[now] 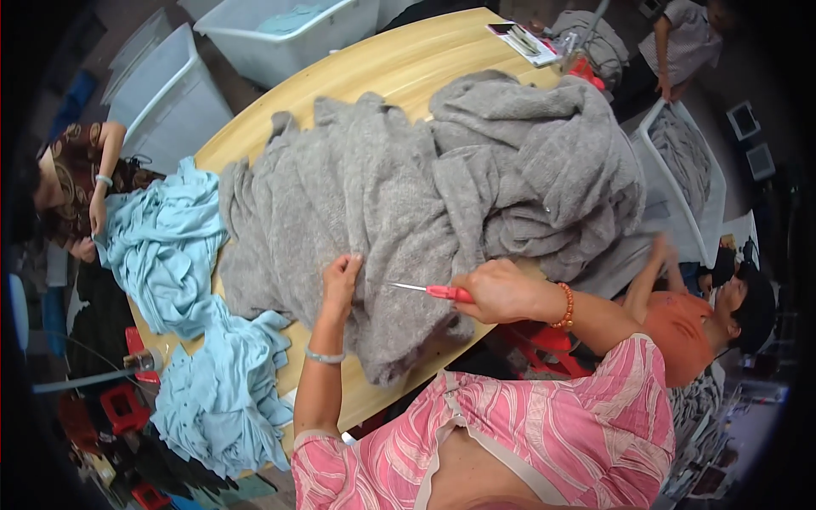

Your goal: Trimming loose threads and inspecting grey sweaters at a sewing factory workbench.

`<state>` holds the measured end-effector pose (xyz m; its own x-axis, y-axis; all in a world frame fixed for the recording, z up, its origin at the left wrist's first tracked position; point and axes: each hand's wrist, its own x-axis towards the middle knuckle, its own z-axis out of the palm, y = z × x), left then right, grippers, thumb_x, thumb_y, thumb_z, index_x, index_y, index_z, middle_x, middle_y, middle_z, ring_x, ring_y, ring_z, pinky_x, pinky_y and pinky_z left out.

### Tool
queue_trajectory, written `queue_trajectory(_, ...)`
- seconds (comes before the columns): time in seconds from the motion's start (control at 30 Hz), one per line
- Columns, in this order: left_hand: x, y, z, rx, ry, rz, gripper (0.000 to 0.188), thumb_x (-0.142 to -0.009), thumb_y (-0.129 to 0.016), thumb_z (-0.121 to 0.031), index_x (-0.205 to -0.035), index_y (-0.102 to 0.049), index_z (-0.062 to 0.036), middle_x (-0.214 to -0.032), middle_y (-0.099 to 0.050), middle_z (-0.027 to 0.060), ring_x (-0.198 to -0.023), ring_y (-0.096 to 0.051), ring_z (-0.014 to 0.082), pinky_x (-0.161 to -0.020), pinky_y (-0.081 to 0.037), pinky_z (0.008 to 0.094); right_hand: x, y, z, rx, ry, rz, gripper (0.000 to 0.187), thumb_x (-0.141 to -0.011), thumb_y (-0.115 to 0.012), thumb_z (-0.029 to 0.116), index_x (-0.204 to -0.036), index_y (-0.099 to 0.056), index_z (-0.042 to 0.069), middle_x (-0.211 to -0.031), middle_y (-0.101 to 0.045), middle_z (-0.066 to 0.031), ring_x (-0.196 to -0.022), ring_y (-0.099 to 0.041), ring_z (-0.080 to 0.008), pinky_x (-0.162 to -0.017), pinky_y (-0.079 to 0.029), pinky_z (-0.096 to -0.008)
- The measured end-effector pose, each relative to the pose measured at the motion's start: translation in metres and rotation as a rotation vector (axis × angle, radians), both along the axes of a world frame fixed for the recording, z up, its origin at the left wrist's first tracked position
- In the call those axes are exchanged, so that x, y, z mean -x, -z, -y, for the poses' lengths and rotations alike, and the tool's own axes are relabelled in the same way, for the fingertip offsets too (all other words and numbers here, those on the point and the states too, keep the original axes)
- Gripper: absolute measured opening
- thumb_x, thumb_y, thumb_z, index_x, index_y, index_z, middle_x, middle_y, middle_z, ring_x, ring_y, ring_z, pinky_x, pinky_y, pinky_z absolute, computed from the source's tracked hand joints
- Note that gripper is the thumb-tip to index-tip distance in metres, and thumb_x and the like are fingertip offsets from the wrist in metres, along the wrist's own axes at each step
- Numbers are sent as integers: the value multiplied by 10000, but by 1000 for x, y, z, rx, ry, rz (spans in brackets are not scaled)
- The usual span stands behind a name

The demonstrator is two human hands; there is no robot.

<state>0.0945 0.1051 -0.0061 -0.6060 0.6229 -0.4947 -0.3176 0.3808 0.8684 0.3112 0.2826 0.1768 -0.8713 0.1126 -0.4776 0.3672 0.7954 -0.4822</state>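
A wide spread of grey knitted fabric (374, 187) covers the middle of the wooden table. At its near part my left hand (342, 276) pinches a bit of the grey cloth between thumb and fingers. My right hand (501, 291) is closed around the red handle of a thin, pointed metal tool (438, 292). The tool's tip points left across the cloth, a short way from my left fingers. Whether it is a pair of scissors or another pointed tool, I cannot make out. A thick, bunched heap of grey fabric (544, 144) lies to the right.
Light blue garments (170, 238) spill over the table's left side, where a person (81, 187) handles them. White bins (263, 42) stand behind. To the right, another person (680, 331) reaches toward grey cloth beside a filled bin (710, 187). A clipboard (523, 42) lies on the far edge.
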Motion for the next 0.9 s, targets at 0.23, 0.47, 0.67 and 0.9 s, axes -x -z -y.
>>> queue_trajectory(0.23,-61,-62,28,147,636,-922,664,-716,-733,-313,-1186,-454,65,-815,-586,210,-755,-567,387,-718,-461,435,-30,36,-27,-177,250,-205,276,-827,-621,336,-931,-588,83,-716,-621,-184,-724,-618,-394,-654,-484,-481)
queue_trajectory(0.47,16,-108,-33,122,527,-693,316,-729,-601,-109,-1016,-621,22,-957,-671,168,-819,-630,280,-773,-492,370,-65,45,-59,-241,432,-224,281,-829,-625,295,-986,-599,64,-752,-619,-214,-758,-600,-419,-663,-474,-482)
queue_trajectory(0.67,161,-149,-50,-295,-381,-419,806,-808,-697,-287,-1388,-233,26,-1300,-452,175,-1119,-522,272,-864,-446,370,-71,34,-59,-168,642,-299,269,-839,-586,289,-927,-599,35,-800,-631,-225,-808,-601,-425,-707,-471,-500)
queue_trajectory(0.9,-12,-41,-22,-253,-65,-44,251,-885,-638,-231,-1037,-573,-42,-854,-620,37,-702,-572,94,-622,-476,211,-92,58,-62,-175,603,-120,260,-842,-610,280,-930,-593,36,-785,-611,-237,-793,-591,-429,-679,-467,-481)
